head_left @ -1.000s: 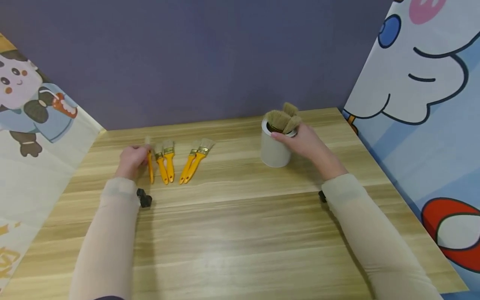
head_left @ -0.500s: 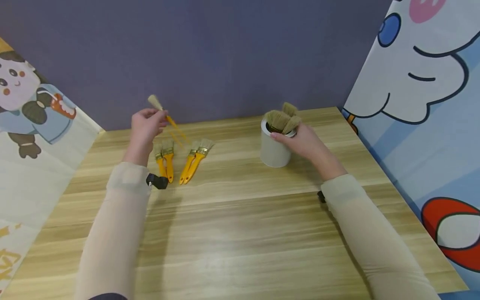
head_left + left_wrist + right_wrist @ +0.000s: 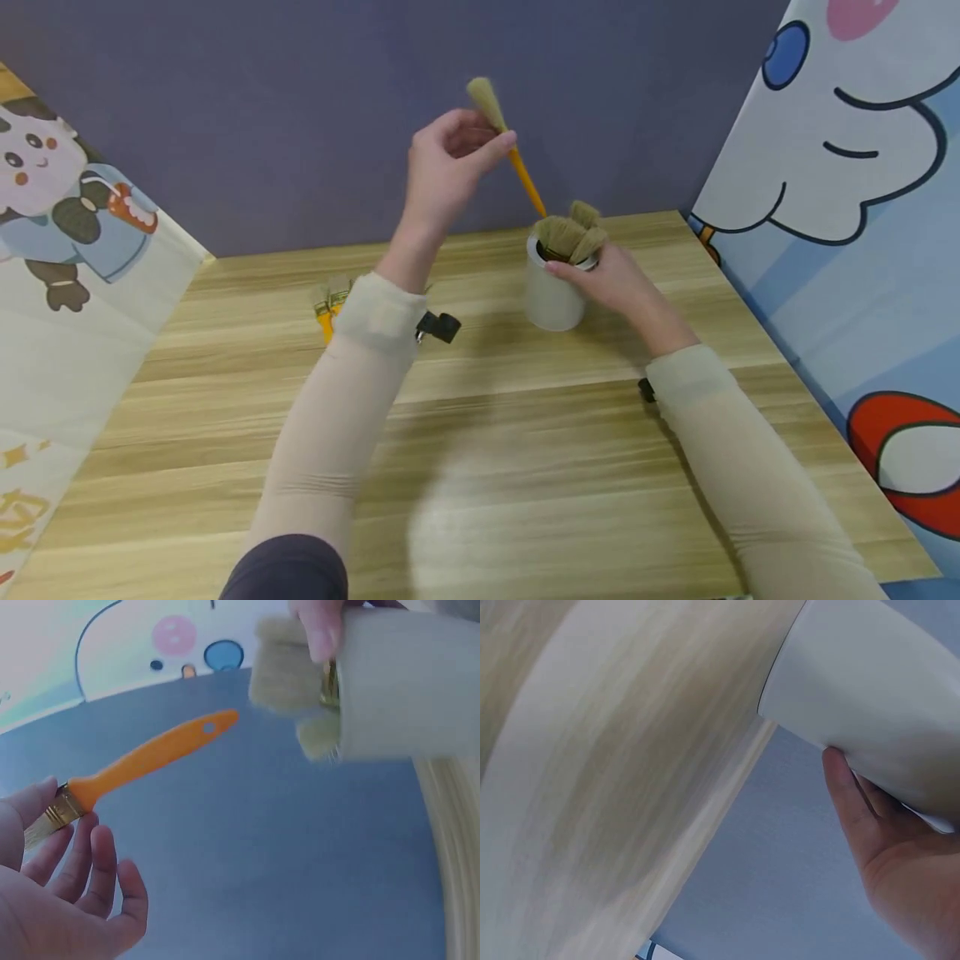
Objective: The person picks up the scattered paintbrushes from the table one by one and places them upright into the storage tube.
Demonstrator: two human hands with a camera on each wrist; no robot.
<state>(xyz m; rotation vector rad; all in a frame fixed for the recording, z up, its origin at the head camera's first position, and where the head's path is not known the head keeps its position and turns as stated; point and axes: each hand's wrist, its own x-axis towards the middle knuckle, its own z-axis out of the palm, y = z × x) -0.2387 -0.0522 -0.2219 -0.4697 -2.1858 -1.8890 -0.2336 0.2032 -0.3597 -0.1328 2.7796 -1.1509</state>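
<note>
Swung over from the left end of the table [image 3: 637, 500], the left hand [image 3: 448, 167] has come across with a paintbrush [image 3: 527, 179], while the right hand [image 3: 617, 279] stays put at the container [image 3: 553, 292].

Nearest me run two pale sleeves [image 3: 330, 433], with a small black device [image 3: 438, 327] beside the left wrist and a dark one at the right. Beyond, on the table's left side, yellow-handled brushes [image 3: 324, 323] lie partly hidden behind the left forearm; I can't count them from here.

Further along, the white-grey container stands upright, several bristle heads [image 3: 564, 237] poking out of its mouth. The right hand grips it by the rim, thumb over the near edge. Above and to the left, the left hand pinches the paintbrush at its metal band, thumb against forefinger, other fingers loosely bent; its orange handle slants down, the tip near the bristles but apart.

Behind everything rises a purple-grey wall [image 3: 300, 133], flanked by cartoon panels [image 3: 847, 117]. Orange marks [image 3: 21, 508] low on the left panel may be lettering; I can't read them.
</note>
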